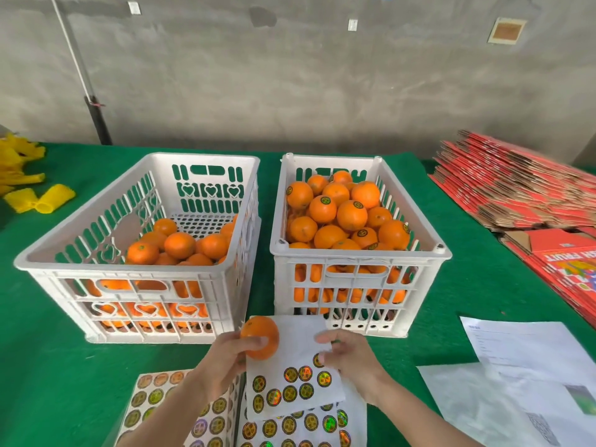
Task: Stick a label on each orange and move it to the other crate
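At the near edge of the green worktop (48, 366), several label sheets (154, 401) are lying side by side and overlapping, their round shiny labels sitting in rows; a partly used sheet (292, 346) is lying tilted on top of them, its far half bare. The left hand (225, 356) is gripping an orange (260, 337) with thumb and fingers curled round it, holding it above the left edge of that top sheet; the right hand (348, 353) is hovering over the sheet's right side with fingers bent down at a label (318, 359), though whether it is pinching that label is impossible to tell. Loose white papers (516, 350) are lying towards the near right corner. Further back, two white slotted crates are standing side by side, just apart; the left crate (135, 269) is holding a low layer of plain oranges (179, 245), while the right crate (354, 253) is heaped nearly to its rim with labelled oranges (351, 214). Flattened red cartons (516, 188) are stacked along the right edge; yellow foam nets (38, 195) are lying at the far left corner; a grey wall (290, 75) is rising behind.
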### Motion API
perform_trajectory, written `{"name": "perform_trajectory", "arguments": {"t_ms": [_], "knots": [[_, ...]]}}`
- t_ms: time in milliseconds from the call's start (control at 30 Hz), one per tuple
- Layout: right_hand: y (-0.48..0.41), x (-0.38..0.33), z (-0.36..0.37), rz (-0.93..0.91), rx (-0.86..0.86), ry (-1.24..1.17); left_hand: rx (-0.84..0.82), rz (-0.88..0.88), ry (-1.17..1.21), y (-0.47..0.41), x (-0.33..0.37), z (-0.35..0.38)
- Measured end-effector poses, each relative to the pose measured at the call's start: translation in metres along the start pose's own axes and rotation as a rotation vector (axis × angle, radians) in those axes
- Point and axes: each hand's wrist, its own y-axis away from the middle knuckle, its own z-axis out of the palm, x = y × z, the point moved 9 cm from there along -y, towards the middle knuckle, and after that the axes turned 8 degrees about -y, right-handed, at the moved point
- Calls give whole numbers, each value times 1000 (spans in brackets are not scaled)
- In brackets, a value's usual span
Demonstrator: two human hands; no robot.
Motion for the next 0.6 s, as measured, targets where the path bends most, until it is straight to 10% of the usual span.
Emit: {"name": "perform_trajectory", "arguments": {"t_ms": [600], "knots": [[11, 1, 11, -42, -133, 130, -22, -49, -45, 1, -3, 4]]}}
